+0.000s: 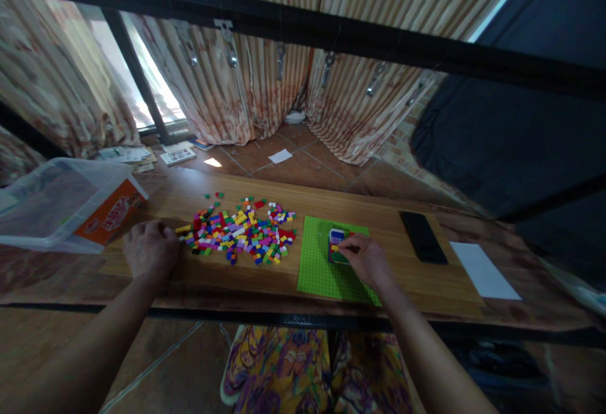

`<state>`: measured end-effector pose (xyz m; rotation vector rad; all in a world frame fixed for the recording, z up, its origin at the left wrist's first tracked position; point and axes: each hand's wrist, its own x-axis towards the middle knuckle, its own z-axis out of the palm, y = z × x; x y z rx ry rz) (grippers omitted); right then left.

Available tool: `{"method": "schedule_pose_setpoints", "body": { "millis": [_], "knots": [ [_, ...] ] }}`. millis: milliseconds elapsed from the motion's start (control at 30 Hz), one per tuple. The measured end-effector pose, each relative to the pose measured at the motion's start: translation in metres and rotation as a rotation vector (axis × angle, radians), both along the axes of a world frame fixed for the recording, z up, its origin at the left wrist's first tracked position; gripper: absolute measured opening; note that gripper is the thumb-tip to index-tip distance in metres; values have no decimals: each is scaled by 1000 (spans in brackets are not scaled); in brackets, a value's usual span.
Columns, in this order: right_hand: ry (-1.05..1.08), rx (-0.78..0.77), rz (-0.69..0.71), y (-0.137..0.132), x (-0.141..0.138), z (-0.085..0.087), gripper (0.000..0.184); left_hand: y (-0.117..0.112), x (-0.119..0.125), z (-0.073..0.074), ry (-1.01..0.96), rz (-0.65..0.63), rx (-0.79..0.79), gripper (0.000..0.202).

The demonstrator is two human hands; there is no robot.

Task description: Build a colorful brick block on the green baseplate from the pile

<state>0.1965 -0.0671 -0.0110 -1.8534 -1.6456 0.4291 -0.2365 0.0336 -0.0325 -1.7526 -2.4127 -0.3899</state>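
A green studded baseplate (315, 269) lies on the wooden board, carrying a small block of stacked toy bricks (337, 237) in white, blue, purple and other colours. My right hand (367, 261) is at this stack from the right, its thumb and finger pinched at the top by a small yellow brick (335, 248). The fingers hide part of the stack. My left hand (150, 248) rests on the board beside the left edge of a pile of loose toy bricks (241, 231). Its fingers are curled in, close to yellow bricks; whatever they hold is hidden.
A clear plastic box (57, 199) with an orange label stands at the far left. Right of the baseplate lie a black phone (423, 237) and a white sheet of paper (485, 270). A dark metal bar (303, 26) crosses above the table, before striped curtains (265, 86).
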Motion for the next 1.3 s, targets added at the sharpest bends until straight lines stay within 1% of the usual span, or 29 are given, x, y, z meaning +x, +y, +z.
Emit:
{"method": "schedule_pose_setpoints", "body": {
  "millis": [167,267,367,600,700,867,967,1067,1300],
  "knots": [
    [-5,-73,-7,3,2,5,11,-1,1,0,-6,10,1,42],
    [3,-81,17,3,4,6,13,-1,1,0,-4,-1,20,41],
    [12,-71,32,4,6,7,14,0,0,0,-10,15,13,41],
    [55,-57,-26,3,10,4,20,1,-2,-2,-3,-8,14,42],
    [54,-69,-59,3,11,4,19,1,-1,-2,-16,2,4,42],
    [74,-109,-16,7,15,5,19,0,0,0,-23,9,5,44],
    [90,-121,-28,9,16,6,21,0,1,0,-14,6,-13,45],
    [70,-143,-41,11,15,8,19,0,0,0,-19,16,-10,45],
    [56,-151,-21,13,16,11,14,2,-3,-5,-17,4,25,46]
  ]
}}
